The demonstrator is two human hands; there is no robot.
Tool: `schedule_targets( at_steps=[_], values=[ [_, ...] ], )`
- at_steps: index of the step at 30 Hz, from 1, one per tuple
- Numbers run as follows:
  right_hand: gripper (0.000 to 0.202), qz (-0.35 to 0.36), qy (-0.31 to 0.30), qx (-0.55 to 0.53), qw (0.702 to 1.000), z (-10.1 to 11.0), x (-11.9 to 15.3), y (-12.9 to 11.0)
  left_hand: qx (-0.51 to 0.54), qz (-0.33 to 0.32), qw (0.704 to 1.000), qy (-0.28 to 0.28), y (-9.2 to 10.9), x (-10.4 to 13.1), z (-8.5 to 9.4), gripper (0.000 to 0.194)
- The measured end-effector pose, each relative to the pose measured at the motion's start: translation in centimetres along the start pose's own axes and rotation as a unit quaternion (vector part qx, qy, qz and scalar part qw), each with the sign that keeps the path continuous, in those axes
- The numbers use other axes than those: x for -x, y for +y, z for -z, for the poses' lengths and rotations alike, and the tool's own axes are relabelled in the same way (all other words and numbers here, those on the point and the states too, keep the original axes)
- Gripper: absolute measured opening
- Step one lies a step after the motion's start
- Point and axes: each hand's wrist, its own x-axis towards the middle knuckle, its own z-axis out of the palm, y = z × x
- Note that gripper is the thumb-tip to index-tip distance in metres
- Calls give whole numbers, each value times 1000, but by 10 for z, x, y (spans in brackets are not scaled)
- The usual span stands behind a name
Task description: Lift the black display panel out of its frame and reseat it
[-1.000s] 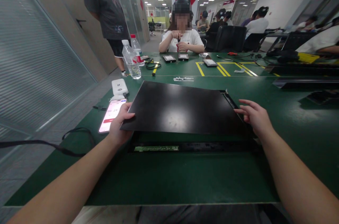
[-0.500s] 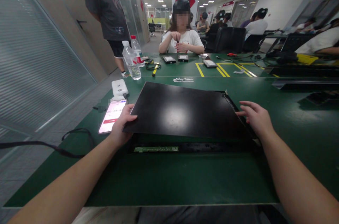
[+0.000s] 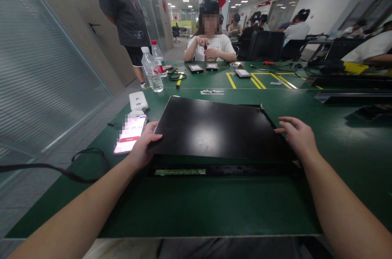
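A glossy black display panel (image 3: 211,132) lies tilted over a black frame (image 3: 245,170), its left side raised. A strip of green circuit board (image 3: 180,172) shows in the frame's near edge. My left hand (image 3: 147,142) grips the panel's left edge, thumb on top and fingers underneath, mostly hidden. At the right side my right hand (image 3: 297,136) is open, fingers spread, with its fingertips at the edge of the panel and frame. Whether they press on the panel or the frame, I cannot tell.
A lit phone (image 3: 130,134) and a white device (image 3: 138,101) are left of the panel. Two bottles (image 3: 153,69) stand behind. Small scraps (image 3: 212,92) lie beyond the panel. Across the green table (image 3: 220,206), a person sits near several drives (image 3: 196,69). Dark metal strips (image 3: 352,96) lie right.
The panel has slid slightly to the right, together with my left hand. My right hand has shifted a little to the right and stays open.
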Motion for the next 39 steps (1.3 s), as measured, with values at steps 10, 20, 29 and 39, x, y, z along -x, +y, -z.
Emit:
schedule_targets(
  at_steps=[10,20,29,39],
  values=[
    [47,-19,-1,15,1000,1,2,-4,-3,22,1000,-2,3,1,-2,54],
    [47,-6,4,44,999,1,-1,-3,-15,31,999,-9,3,2,-6,57],
    [44,-13,-1,73,997,3,1,-7,-19,45,999,-12,7,4,-9,62],
    [32,22,-4,88,996,3,0,-6,-46,34,997,-53,1,0,-1,61]
  ],
)
